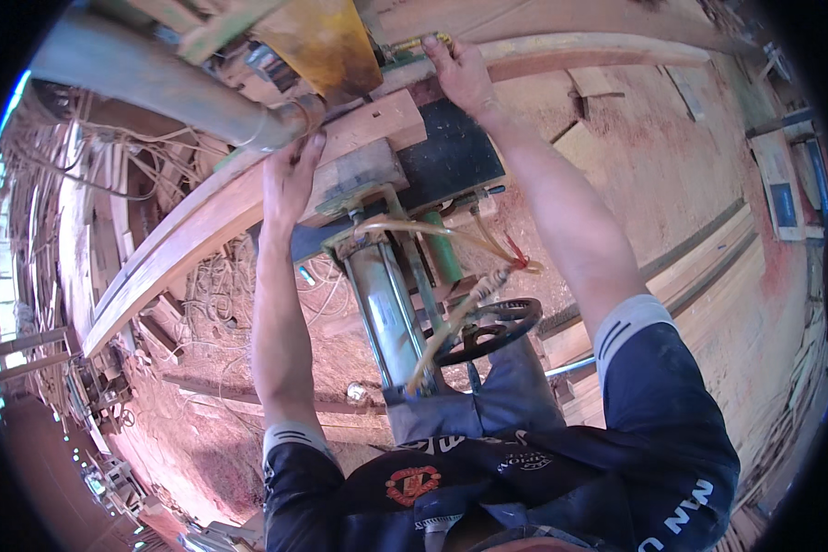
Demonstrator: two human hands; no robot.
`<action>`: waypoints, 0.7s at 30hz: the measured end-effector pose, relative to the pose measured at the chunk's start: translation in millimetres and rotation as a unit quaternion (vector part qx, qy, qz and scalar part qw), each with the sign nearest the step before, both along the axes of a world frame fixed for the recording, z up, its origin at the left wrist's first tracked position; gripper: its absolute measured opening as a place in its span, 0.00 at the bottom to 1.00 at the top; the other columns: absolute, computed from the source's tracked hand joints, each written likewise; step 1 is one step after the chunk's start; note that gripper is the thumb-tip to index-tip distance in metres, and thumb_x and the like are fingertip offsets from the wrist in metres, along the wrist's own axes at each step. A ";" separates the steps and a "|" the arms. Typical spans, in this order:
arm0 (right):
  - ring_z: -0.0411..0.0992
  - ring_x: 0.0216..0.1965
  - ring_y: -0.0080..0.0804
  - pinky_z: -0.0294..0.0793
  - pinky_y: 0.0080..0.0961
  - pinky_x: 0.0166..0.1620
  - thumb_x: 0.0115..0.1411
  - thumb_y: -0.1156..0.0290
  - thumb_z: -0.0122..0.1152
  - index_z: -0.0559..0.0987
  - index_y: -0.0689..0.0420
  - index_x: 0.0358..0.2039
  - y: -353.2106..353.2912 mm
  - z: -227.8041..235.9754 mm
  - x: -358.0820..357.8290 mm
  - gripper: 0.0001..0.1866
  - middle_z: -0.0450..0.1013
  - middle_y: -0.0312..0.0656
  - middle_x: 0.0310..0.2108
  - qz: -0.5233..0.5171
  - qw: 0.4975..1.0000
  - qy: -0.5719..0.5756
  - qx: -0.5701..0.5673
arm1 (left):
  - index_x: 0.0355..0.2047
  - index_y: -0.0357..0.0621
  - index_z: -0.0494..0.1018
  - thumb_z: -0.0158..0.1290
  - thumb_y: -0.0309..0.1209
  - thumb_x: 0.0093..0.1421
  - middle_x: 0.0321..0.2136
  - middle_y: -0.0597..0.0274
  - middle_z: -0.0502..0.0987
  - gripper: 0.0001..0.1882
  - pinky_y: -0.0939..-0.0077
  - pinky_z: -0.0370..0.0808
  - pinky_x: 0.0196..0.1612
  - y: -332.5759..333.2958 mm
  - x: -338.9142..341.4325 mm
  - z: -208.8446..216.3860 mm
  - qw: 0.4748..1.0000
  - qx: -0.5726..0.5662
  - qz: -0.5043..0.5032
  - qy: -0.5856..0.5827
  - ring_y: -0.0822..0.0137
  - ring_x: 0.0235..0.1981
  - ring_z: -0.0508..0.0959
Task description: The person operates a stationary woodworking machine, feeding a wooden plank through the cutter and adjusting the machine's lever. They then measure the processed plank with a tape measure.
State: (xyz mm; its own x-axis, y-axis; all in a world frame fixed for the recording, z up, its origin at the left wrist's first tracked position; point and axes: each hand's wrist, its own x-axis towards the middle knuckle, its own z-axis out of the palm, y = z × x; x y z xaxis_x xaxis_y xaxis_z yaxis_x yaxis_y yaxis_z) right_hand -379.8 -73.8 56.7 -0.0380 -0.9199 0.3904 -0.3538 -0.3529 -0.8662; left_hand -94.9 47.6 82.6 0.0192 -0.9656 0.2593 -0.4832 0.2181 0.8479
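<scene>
Left hand (pixel 290 179) part-curled against the long wooden beam (pixel 207 225); far fingers hidden, can't tell if gripped. Right hand (pixel 466 81) half-closed at a yellowish rod (pixel 403 43), grip unclear. Beam sits across the machine, far side of the cylinder (pixel 384 313). Looks mid-job: beam placed, remaining work unreadable from here.

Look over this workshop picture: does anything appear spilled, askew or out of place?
Yes: pale strands lie in a loose, ungathered tangle on the floor left of the metal cylinder, and look like clutter or waste rather than anything stored. The long timber by the left hand shows no obvious damage.
</scene>
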 end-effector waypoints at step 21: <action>0.61 0.13 0.28 0.59 0.25 0.18 0.70 0.41 0.49 0.71 0.51 0.25 -12.5 -4.7 -30.0 0.28 0.69 0.38 0.20 0.491 0.563 -0.473 0.467 | 0.69 0.39 0.61 0.47 0.52 0.74 0.64 0.53 0.68 0.35 0.63 0.65 0.65 86.6 -227.2 56.4 0.852 0.121 0.220 0.459 0.62 0.63 0.69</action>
